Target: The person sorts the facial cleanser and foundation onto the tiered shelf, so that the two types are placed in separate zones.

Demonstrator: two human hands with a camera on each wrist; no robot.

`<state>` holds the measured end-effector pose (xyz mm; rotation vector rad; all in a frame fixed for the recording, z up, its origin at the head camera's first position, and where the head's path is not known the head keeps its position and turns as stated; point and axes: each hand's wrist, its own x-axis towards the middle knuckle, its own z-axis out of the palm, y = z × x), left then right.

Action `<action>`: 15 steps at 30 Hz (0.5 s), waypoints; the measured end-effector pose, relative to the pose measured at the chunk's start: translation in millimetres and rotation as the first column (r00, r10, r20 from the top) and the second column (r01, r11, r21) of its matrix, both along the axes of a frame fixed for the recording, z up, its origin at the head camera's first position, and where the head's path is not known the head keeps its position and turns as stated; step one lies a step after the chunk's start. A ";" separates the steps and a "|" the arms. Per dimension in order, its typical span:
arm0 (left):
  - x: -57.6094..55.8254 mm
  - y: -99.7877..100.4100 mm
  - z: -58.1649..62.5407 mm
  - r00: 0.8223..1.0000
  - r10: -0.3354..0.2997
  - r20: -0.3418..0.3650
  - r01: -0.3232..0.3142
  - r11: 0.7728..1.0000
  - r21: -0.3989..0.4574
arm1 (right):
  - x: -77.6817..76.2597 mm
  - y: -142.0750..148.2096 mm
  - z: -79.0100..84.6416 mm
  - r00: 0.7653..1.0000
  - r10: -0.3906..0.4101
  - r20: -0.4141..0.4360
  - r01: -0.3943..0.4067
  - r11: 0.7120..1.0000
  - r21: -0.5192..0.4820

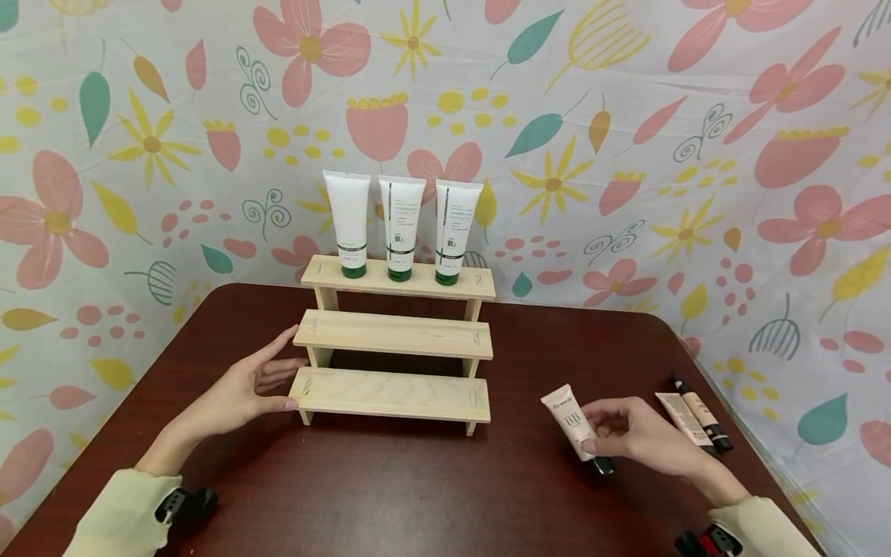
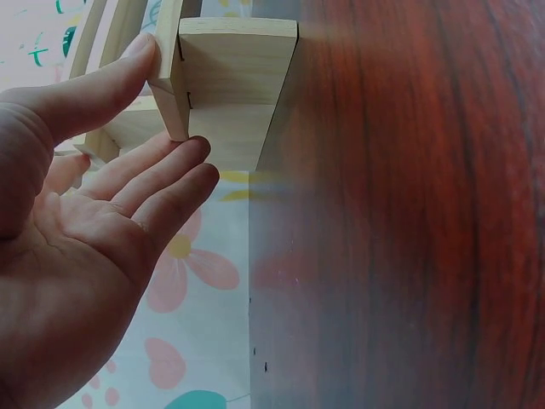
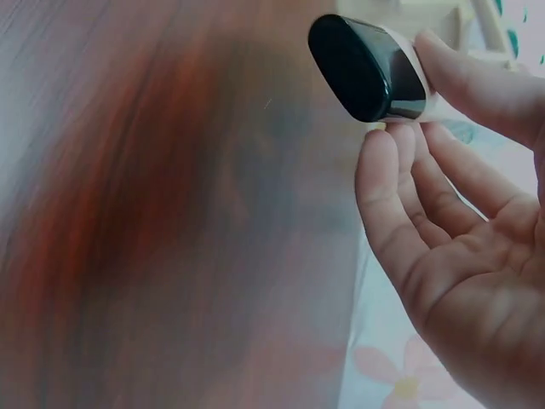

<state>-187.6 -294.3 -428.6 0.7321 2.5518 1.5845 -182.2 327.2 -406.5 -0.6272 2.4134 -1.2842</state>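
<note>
A three-step wooden display rack (image 1: 393,391) stands mid-table. My left hand (image 1: 244,391) is at its left end, thumb at the bottom step's corner and the other fingers, fairly straight, beside the steps. In the left wrist view the thumb (image 2: 102,89) and fingertips lie against the bare wood. My right hand (image 1: 636,433) pinches a beige BB cream tube (image 1: 572,422) between thumb and fingers, right of the rack. The tube tilts, its black cap (image 3: 362,68) pointing down toward me. Three white tubes (image 1: 400,228) with green caps stand cap-down on the top step.
Another beige tube (image 1: 685,422) and a slim tube with a black cap (image 1: 703,410) lie at the right edge of the dark red-brown table (image 1: 390,495). Behind the table hangs a floral-patterned cloth (image 1: 557,100).
</note>
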 end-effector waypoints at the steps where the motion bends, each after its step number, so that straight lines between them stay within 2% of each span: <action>1: 0.0 -0.1 -0.2 1.000 -0.001 0.001 0.001 1.000 0.001 | 0.5 -4.2 1.9 1.000 -0.004 -0.015 0.004 1.000 -0.009; 7: 0.3 0.1 -1.0 1.000 -0.004 0.001 0.004 1.000 0.011 | -1.0 -34.1 15.6 0.992 -0.029 -0.125 0.022 0.998 -0.054; 15: 1.4 0.6 0.9 1.000 0.009 0.011 -0.009 1.000 -0.004 | -6.3 -76.6 34.3 0.979 -0.036 -0.202 0.023 0.997 -0.068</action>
